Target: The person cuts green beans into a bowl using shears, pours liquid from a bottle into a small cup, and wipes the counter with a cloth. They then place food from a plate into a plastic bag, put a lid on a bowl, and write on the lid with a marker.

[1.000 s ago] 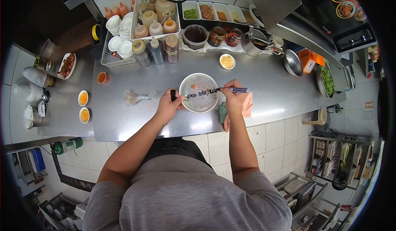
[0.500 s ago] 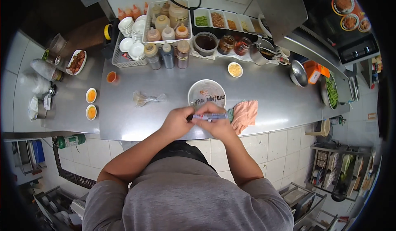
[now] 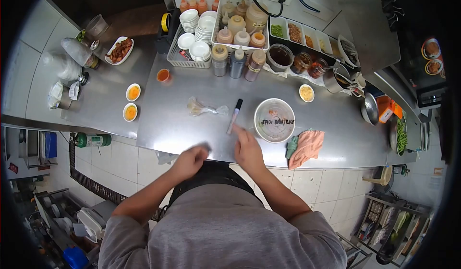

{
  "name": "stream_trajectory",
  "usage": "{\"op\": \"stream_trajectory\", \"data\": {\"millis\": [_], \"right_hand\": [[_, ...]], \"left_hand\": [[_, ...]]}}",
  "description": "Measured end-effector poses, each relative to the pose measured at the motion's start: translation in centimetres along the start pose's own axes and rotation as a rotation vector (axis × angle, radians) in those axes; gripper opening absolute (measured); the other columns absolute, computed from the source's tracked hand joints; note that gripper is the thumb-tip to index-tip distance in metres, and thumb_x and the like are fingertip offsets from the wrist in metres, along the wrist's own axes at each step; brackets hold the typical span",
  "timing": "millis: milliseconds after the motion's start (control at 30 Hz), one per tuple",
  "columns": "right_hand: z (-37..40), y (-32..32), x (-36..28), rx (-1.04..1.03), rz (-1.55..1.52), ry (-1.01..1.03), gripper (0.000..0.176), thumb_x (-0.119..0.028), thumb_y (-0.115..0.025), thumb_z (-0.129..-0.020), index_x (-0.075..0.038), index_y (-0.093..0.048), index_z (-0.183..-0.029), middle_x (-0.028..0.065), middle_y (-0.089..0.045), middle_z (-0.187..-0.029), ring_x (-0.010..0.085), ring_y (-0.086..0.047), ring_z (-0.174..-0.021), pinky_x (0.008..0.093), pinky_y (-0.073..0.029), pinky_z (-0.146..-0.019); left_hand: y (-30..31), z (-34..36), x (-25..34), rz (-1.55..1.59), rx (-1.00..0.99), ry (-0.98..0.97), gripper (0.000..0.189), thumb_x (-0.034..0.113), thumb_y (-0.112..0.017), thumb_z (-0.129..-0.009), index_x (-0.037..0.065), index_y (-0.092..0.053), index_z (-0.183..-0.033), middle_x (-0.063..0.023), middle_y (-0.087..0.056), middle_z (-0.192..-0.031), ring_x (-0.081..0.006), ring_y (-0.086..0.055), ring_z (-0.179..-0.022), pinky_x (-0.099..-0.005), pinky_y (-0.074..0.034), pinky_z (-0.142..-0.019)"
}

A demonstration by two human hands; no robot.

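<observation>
A marker pen (image 3: 234, 116) with a black cap lies on the steel counter. My right hand (image 3: 248, 150) is just below it, its forefinger stretched out at the pen's lower end. Right of that hand stands a round tub (image 3: 274, 133) with black handwriting on its pale lid. My left hand (image 3: 190, 161) hangs at the counter's front edge with its fingers curled. A dark blur shows at those fingertips, and I cannot make out whether they hold anything. A knotted clear plastic bag (image 3: 206, 108) of something pale lies left of the pen.
A peach cloth (image 3: 309, 146) lies right of the tub. Small cups (image 3: 130, 111) of orange-yellow food are at the left, and a pale-filled bowl (image 3: 306, 93) at the right. Sauce bottles (image 3: 236, 63) and a basket of white dishes (image 3: 175, 63) line the back.
Both hands held the marker over the tub's lower edge earlier; now it lies on the counter and my hands have come apart. The whole view has shifted, moving the counter rightward in the picture.
</observation>
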State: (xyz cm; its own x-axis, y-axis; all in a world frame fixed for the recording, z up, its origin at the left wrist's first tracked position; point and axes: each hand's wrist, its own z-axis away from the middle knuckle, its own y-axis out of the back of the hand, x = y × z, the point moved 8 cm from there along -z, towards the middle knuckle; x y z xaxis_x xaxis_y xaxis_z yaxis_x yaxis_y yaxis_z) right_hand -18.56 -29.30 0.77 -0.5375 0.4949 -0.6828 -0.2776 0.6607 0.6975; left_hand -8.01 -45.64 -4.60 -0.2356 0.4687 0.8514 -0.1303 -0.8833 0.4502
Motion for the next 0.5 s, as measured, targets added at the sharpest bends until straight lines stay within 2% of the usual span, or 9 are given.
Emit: {"op": "stream_trajectory", "data": {"millis": [33, 100, 167, 233, 300, 367, 400, 433, 500], "right_hand": [[1.0, 0.0, -0.9, 0.003, -0.031, 0.061, 0.044, 0.002, -0.057, -0.077, -0.005, -0.053, -0.121, 0.0207, -0.06, -0.105, 0.0392, -0.057, -0.095, 0.0435, -0.047, -0.082], [4.4, 0.2, -0.3, -0.037, -0.003, 0.14, 0.04, 0.001, -0.057, -0.078, -0.003, -0.054, -0.118, 0.0184, -0.061, -0.103, 0.0374, -0.059, -0.093, 0.0432, -0.046, -0.084], [7.8, 3.2, 5.2, 0.136, 0.061, 0.039, 0.034, -0.004, -0.057, -0.08, -0.003, -0.057, -0.114, 0.0167, -0.061, -0.106, 0.0357, -0.055, -0.099, 0.0459, -0.042, -0.088], [9.6, 9.1, 9.9, 0.473, 0.497, -0.259, 0.034, -0.01, -0.058, -0.084, 0.0, -0.054, -0.117, 0.0172, -0.059, -0.114, 0.0372, -0.05, -0.108, 0.046, -0.04, -0.091], [10.4, 11.5, 12.3, 0.494, 0.804, -0.423, 0.034, -0.008, -0.062, -0.081, 0.001, -0.057, -0.114, 0.0179, -0.058, -0.113, 0.0368, -0.049, -0.108, 0.0452, -0.041, -0.09], [9.8, 11.7, 14.9, 0.434, 0.82, -0.378, 0.03, -0.007, -0.063, -0.08, 0.001, -0.059, -0.108, 0.0177, -0.059, -0.111, 0.0361, -0.05, -0.105, 0.045, -0.042, -0.087], [8.9, 11.2, 15.5, 0.395, 0.82, -0.343, 0.025, -0.006, -0.064, -0.078, 0.002, -0.061, -0.102, 0.0174, -0.059, -0.108, 0.0354, -0.051, -0.101, 0.0448, -0.043, -0.085], [7.6, 11.4, 14.6, 0.378, 0.827, -0.341, 0.025, -0.006, -0.064, -0.078, 0.002, -0.061, -0.102, 0.0174, -0.059, -0.108, 0.0354, -0.051, -0.101, 0.0448, -0.043, -0.085], [6.7, 13.4, 12.5, 0.522, 0.728, -0.58, 0.015, -0.004, -0.066, -0.074, 0.003, -0.061, -0.087, 0.0164, -0.06, -0.101, 0.0347, -0.053, -0.093, 0.0458, -0.043, -0.08]], "left_hand": [[-0.4, 1.3, -0.8, 0.008, -0.069, 0.099, 0.021, -0.002, -0.055, -0.077, 0.004, -0.059, -0.097, -0.0123, -0.064, -0.086, -0.0249, -0.064, -0.082, -0.0335, -0.05, -0.074], [-2.1, 3.2, -6.9, -0.167, -0.203, 0.178, 0.017, 0.005, -0.056, -0.079, 0.006, -0.062, -0.095, -0.0132, -0.066, -0.092, -0.0285, -0.064, -0.088, -0.0378, -0.05, -0.078], [-2.2, 4.8, -12.0, -0.198, -0.199, 0.286, 0.019, 0.008, -0.055, -0.079, 0.007, -0.065, -0.096, -0.0146, -0.067, -0.093, -0.0301, -0.064, -0.09, -0.039, -0.05, -0.081], [-1.2, 5.7, -14.0, -0.209, -0.108, 0.32, 0.02, 0.011, -0.053, -0.081, 0.006, -0.065, -0.096, -0.0147, -0.067, -0.093, -0.0303, -0.065, -0.089, -0.0389, -0.051, -0.08], [-1.6, 6.7, -17.1, -0.177, -0.091, 0.345, 0.021, 0.014, -0.054, -0.081, 0.007, -0.065, -0.097, -0.0146, -0.068, -0.092, -0.0303, -0.065, -0.087, -0.0394, -0.051, -0.08], [-2.1, 7.4, -19.7, -0.192, -0.177, 0.462, 0.022, 0.015, -0.055, -0.08, 0.007, -0.065, -0.098, -0.0152, -0.068, -0.091, -0.0307, -0.065, -0.088, -0.0399, -0.05, -0.08], [-2.6, 7.6, -21.1, -0.243, -0.227, 0.432, 0.023, 0.017, -0.057, -0.079, 0.007, -0.064, -0.098, -0.0149, -0.068, -0.091, -0.031, -0.065, -0.088, -0.0396, -0.05, -0.081], [-2.6, 7.9, -22.3, -0.26, -0.208, 0.407, 0.021, 0.016, -0.058, -0.078, 0.007, -0.064, -0.096, -0.0151, -0.067, -0.092, -0.0314, -0.064, -0.088, -0.0393, -0.05, -0.081], [-1.9, 8.7, -23.0, -0.22, -0.176, 0.35, 0.019, 0.014, -0.058, -0.078, 0.006, -0.064, -0.095, -0.0157, -0.066, -0.093, -0.0318, -0.064, -0.09, -0.04, -0.05, -0.081]]}}
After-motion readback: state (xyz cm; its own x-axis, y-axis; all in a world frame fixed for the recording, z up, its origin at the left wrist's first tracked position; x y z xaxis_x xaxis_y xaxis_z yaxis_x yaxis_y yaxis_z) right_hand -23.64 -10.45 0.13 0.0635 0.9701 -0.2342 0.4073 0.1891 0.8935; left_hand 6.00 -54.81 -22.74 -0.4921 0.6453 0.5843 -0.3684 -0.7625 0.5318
